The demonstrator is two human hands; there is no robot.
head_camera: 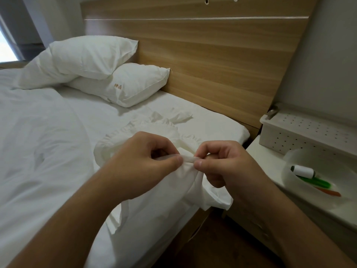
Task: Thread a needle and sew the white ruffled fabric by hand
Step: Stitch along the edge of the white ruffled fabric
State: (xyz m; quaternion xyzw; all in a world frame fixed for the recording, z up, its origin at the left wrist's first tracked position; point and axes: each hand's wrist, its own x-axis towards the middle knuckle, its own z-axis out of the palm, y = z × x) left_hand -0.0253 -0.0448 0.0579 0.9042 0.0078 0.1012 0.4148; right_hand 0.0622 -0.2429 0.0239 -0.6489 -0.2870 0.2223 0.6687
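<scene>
Lower pillow (131,86) carries small orange embroidered characters, too small to read. Upper pillow (87,55) overlaps it, against the headboard (222,60). Fabric (154,132) lies on the bed (38,142) edge, one fold lifted. Left hand (143,161) and right hand (226,165) pinch that fold, thumbs and forefingers clamped close together. Needle and thread not discernible. Bowl (289,182) on nightstand holds white, green, orange items, partly blurred.

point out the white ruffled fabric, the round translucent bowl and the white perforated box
white ruffled fabric (188,174): head view, the fold below the pinch
round translucent plastic bowl (289,180): head view, its left wall
white perforated rectangular box (301,130): head view, its dotted lid
</scene>
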